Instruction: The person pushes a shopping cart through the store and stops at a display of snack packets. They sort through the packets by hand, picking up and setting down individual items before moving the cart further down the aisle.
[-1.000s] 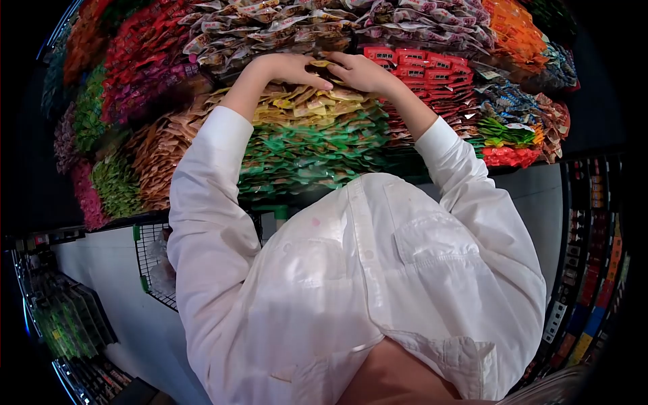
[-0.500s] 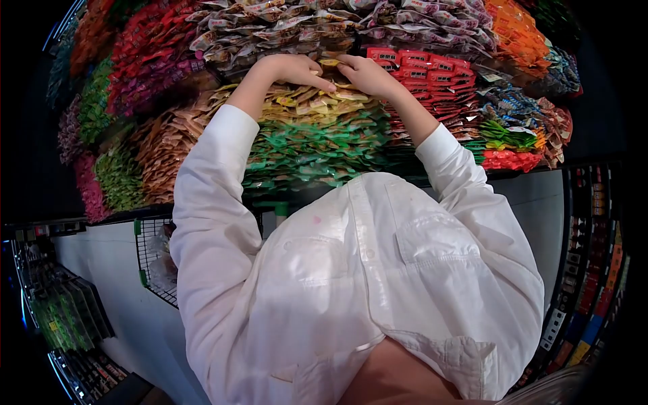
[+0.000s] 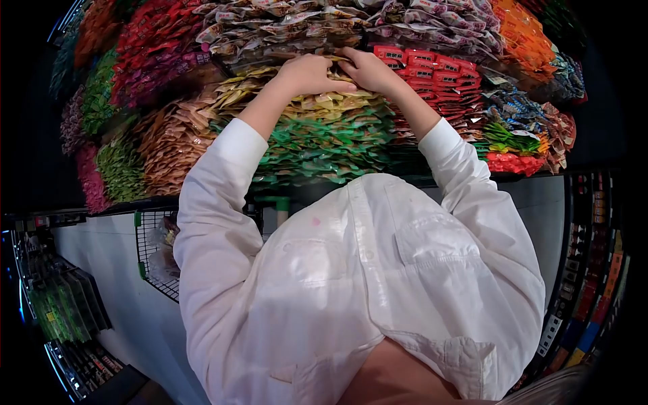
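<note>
My left hand (image 3: pixel 309 75) lies over the yellow packets (image 3: pixel 324 102), its thumb stretched to the right and apart from its fingers, whose tips are partly hidden. Close by on the right, my right hand (image 3: pixel 370 70) reaches over the back of the same pile, with finger and thumb apart near a yellow packet edge. Both hands look open; no packet is seen lifted. Green packets (image 3: pixel 320 148) lie in front of the yellow ones, and red packets (image 3: pixel 439 77) are stacked beside my right hand.
White-purple packets (image 3: pixel 435 23) are heaped behind my hands. Orange-brown packets (image 3: pixel 172 138) lie at the left, blue ones (image 3: pixel 516 104) at the right. Below the display's left part is a wire basket (image 3: pixel 156 253). Shelves of goods (image 3: pixel 590 270) stand at the far right.
My left hand has moved right and its thumb now points more to the right. My right hand has shifted slightly up and right. The display sits slightly differently in view.
</note>
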Tool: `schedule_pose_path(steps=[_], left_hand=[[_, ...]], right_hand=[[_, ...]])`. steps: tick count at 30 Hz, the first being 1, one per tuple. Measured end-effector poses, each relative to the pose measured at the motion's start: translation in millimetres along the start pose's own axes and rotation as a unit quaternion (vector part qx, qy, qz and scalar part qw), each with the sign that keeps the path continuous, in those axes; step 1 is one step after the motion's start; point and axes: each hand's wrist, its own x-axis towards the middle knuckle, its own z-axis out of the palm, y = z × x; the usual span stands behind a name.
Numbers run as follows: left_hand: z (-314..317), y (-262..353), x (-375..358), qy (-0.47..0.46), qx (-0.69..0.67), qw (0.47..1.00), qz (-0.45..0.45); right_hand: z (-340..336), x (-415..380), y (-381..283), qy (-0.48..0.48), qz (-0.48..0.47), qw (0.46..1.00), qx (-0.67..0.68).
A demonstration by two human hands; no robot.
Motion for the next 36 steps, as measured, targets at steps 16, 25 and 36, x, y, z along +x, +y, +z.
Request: schedule_pose_path(steps=[16,25,36], left_hand=[[3.6,10.1,-2.3,-0.006,-0.030,0.999,0.033],[6.6,23.1,-16.7,0.048,-0.012,0.999,0.021],[-6.0,-13.8,-30.1,0.149,0.016,0.988,0.019]], right_hand=[[-36.3,-11.7,7.8,-0.071,-0.052,0.994,-0.066],[-13.8,-15.3,2.9,-0.057,-0.064,0.990,-0.116],[-15.8,-28.9,-4.7,-0.014,-0.050,0.998,-0.042]])
